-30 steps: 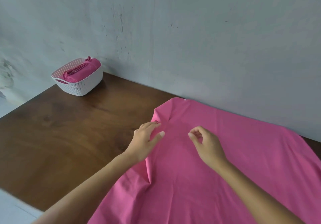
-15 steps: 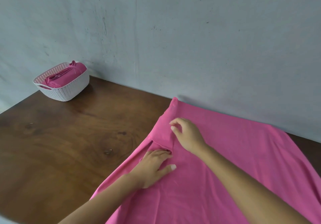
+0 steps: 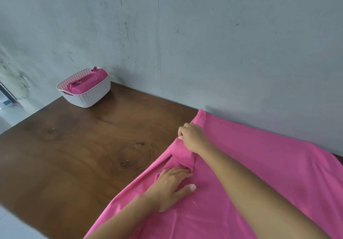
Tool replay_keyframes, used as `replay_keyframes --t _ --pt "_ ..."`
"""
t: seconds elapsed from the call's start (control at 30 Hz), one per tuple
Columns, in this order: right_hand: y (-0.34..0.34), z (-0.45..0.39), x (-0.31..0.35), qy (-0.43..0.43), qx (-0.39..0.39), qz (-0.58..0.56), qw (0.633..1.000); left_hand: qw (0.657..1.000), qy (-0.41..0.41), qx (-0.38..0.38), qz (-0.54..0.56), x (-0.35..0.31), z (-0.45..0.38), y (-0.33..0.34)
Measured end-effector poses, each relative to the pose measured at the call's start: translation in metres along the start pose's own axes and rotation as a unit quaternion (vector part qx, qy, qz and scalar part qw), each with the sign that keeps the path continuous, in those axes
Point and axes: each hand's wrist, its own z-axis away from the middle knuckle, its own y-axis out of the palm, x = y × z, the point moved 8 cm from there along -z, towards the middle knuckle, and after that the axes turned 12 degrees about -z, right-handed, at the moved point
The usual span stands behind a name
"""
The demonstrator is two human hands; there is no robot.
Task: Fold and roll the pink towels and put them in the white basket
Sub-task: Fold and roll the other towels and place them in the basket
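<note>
A large pink towel [image 3: 250,173] lies spread over the right half of the dark wooden table [image 3: 74,155]. Its left edge is turned over into a narrow fold. My right hand [image 3: 191,136] pinches the far end of that fold with curled fingers. My left hand [image 3: 172,185] lies flat on the cloth nearer to me, fingertips tucked at the lower end of the fold. The white basket [image 3: 87,97] stands at the far left corner by the wall, with a rolled pink towel [image 3: 87,83] inside it.
A grey wall [image 3: 185,44] runs along the back of the table. The table's near left edge drops to a pale floor [image 3: 11,225]. Bare wood lies between the basket and the towel.
My left hand has slid down the towel's left edge toward me and flattened on the cloth. My right hand has shifted left onto the folded edge and pinched it.
</note>
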Motion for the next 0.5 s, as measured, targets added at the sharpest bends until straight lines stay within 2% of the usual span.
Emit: replay_keyframes --t 0.2,0.5 --pt "-0.007 0.006 -0.007 0.005 -0.047 -0.071 0.996 1.000 0.000 -0.016 0.023 0.001 0.001 -0.002" --pt "-0.039 0.013 -0.014 0.013 -0.063 -0.210 0.976 0.993 -0.010 -0.055 0.107 0.007 0.002 -0.012"
